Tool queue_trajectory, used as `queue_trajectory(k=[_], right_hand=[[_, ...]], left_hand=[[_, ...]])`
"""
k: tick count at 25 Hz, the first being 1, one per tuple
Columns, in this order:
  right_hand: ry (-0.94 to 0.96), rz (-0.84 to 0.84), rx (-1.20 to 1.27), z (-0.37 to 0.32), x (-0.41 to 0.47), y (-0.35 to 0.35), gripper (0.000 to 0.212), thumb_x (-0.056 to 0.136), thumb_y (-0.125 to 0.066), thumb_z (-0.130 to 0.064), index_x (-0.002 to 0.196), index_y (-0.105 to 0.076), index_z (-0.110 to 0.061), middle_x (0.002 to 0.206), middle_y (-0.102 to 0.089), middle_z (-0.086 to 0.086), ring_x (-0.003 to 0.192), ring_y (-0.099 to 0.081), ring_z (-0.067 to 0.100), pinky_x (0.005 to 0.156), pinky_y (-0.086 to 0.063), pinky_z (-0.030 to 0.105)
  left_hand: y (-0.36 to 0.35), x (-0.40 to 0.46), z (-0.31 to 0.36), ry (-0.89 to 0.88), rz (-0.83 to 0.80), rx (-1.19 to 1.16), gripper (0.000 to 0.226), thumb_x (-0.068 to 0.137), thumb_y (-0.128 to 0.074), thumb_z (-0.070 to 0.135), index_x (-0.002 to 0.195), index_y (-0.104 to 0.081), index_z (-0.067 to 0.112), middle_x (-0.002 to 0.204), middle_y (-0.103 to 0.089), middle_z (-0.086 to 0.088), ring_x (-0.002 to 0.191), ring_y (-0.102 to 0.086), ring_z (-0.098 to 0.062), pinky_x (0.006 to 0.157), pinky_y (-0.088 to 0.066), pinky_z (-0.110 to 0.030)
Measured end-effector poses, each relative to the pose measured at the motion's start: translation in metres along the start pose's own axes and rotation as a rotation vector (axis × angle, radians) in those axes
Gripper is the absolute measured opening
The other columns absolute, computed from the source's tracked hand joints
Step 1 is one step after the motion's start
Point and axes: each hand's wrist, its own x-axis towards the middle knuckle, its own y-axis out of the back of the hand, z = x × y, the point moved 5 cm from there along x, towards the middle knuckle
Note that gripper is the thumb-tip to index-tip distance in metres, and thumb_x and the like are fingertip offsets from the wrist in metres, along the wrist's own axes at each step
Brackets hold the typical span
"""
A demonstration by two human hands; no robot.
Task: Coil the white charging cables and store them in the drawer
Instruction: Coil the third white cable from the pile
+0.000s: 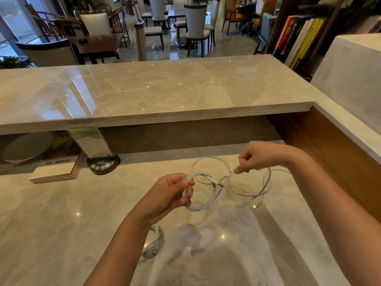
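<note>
My left hand (173, 193) grips a loop of a white charging cable (208, 203) above the marble desk (61, 223). The cable's plug end points right, toward my right hand (253, 157), whose fingers pinch the same cable near a connector. Loose thin loops of it spread on the desk between and to the right of my hands. A second white cable (154, 242), coiled into a bundle, lies on the desk under my left forearm. No drawer is in view.
A raised marble counter (156, 89) runs across behind the desk. Under it at the left stand a white box (55, 172), a black base with buttons holding a clear sign (103, 164), and a round grey disc (26, 149). A wooden side wall (329, 157) bounds the right.
</note>
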Motion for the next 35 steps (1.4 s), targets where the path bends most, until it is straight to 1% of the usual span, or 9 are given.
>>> queue_trajectory(k=[5,10,12,15,21,26,30,32,35], right_hand=[[-0.007,0.391,-0.067,-0.057,0.004,-0.008,0.029,0.084,-0.063,-0.031,0.065,-0.059,-0.01,0.061,-0.056,0.002,0.056,-0.049,0.015,0.052,-0.038,0.025],[0.135,0.521,-0.289,-0.103,-0.011,-0.066,0.021,0.093,-0.043,-0.021,0.106,-0.056,-0.012,0.096,-0.066,0.009,0.086,-0.063,0.03,0.058,-0.033,0.029],[0.149,0.694,-0.486,-0.11,-0.023,-0.096,0.036,0.085,-0.058,-0.022,0.12,-0.055,-0.011,0.084,-0.068,0.004,0.065,-0.066,0.024,0.046,-0.024,0.025],[0.11,0.78,-0.554,-0.101,-0.023,-0.115,0.065,0.059,-0.078,-0.021,0.121,-0.062,-0.011,0.048,-0.054,-0.003,0.028,-0.042,0.014,0.046,0.002,0.018],[0.143,0.849,-0.677,-0.094,-0.024,-0.107,0.076,0.044,-0.08,-0.017,0.119,-0.064,-0.016,0.044,-0.051,0.0,0.024,-0.037,0.015,0.049,0.005,0.017],[0.328,0.9,-0.711,-0.089,-0.025,-0.109,0.069,0.049,-0.08,-0.01,0.116,-0.066,-0.015,0.057,-0.054,0.0,0.034,-0.043,0.015,0.038,-0.019,0.022],[0.489,0.995,-0.628,-0.065,-0.036,-0.117,0.046,0.059,-0.081,-0.007,0.102,-0.069,-0.013,0.066,-0.057,0.001,0.061,-0.047,0.017,0.054,-0.03,0.026],[0.424,1.054,-0.57,-0.048,-0.034,-0.113,0.032,0.062,-0.079,-0.005,0.091,-0.068,-0.015,0.075,-0.061,0.003,0.076,-0.044,0.02,0.069,-0.03,0.029],[0.209,1.055,-0.359,-0.024,-0.028,-0.106,0.019,0.068,-0.074,-0.004,0.077,-0.066,-0.019,0.063,-0.059,-0.003,0.064,-0.049,0.018,0.066,-0.038,0.03]], left_hand=[[-0.009,0.004,-0.007,0.039,0.174,0.173,0.022,0.096,-0.041,0.005,0.087,-0.061,0.004,0.066,-0.066,-0.002,0.052,-0.056,-0.009,0.059,-0.053,-0.022],[-0.011,0.008,-0.012,-0.025,0.327,0.056,0.023,0.096,-0.043,0.008,0.091,-0.063,-0.003,0.068,-0.063,-0.007,0.054,-0.059,-0.006,0.052,-0.049,-0.017],[-0.011,0.008,-0.012,-0.014,0.331,-0.067,0.025,0.096,-0.043,0.009,0.091,-0.064,-0.001,0.069,-0.068,-0.007,0.058,-0.063,-0.005,0.053,-0.051,-0.017],[-0.011,0.006,-0.013,0.013,0.294,-0.354,0.024,0.095,-0.042,0.009,0.096,-0.065,0.002,0.084,-0.075,-0.01,0.078,-0.072,-0.014,0.069,-0.059,-0.024],[-0.012,0.008,-0.016,0.031,0.297,-0.45,0.024,0.096,-0.041,0.009,0.1,-0.064,0.003,0.096,-0.074,-0.015,0.092,-0.071,-0.018,0.081,-0.056,-0.028],[-0.01,0.013,-0.025,0.029,0.394,-0.547,0.02,0.096,-0.043,0.009,0.097,-0.062,0.003,0.082,-0.076,-0.009,0.079,-0.072,-0.013,0.071,-0.058,-0.024],[0.01,0.012,-0.019,-0.004,0.467,-0.617,0.021,0.096,-0.042,0.01,0.096,-0.062,0.003,0.074,-0.075,-0.006,0.071,-0.072,-0.012,0.063,-0.059,-0.024],[0.008,0.011,-0.02,0.001,0.449,-0.615,0.02,0.096,-0.043,0.01,0.094,-0.062,0.004,0.072,-0.075,-0.006,0.069,-0.072,-0.012,0.063,-0.059,-0.025],[0.0,0.012,-0.025,0.011,0.415,-0.652,0.02,0.096,-0.042,0.01,0.091,-0.062,0.005,0.069,-0.073,-0.005,0.065,-0.071,-0.011,0.062,-0.059,-0.026]])
